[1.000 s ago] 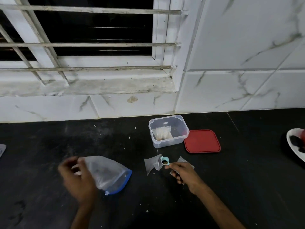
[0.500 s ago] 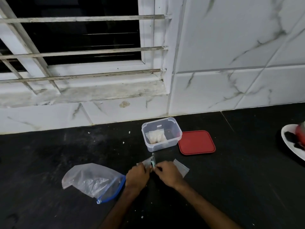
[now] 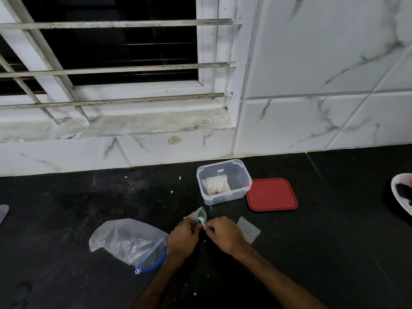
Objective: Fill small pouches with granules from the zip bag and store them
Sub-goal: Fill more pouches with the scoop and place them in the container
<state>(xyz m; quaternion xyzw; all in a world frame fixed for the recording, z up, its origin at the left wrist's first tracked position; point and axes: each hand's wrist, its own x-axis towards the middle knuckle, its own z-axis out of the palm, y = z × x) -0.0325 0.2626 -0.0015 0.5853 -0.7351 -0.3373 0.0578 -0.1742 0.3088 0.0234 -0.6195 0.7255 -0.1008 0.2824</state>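
Observation:
On the black counter my left hand [image 3: 184,237] holds a small clear pouch [image 3: 199,214] by its mouth. My right hand [image 3: 225,235] pinches a little teal scoop [image 3: 201,220] whose bowl is at the pouch opening. The big zip bag [image 3: 128,241] with a blue zipper lies slack just left of my left hand. Another empty small pouch [image 3: 248,230] lies flat to the right of my right hand. A clear plastic box [image 3: 224,181] behind the hands holds filled pouches.
The box's red lid [image 3: 271,194] lies flat right of the box. A white dish [image 3: 401,192] with dark contents sits at the right edge. A white tiled wall and barred window rise behind the counter. A grey object [image 3: 3,212] shows at the left edge.
My left hand let go of the zip bag, which now lies on the counter, and moved right to take the small pouch. My right hand brought the scoop to the pouch mouth.

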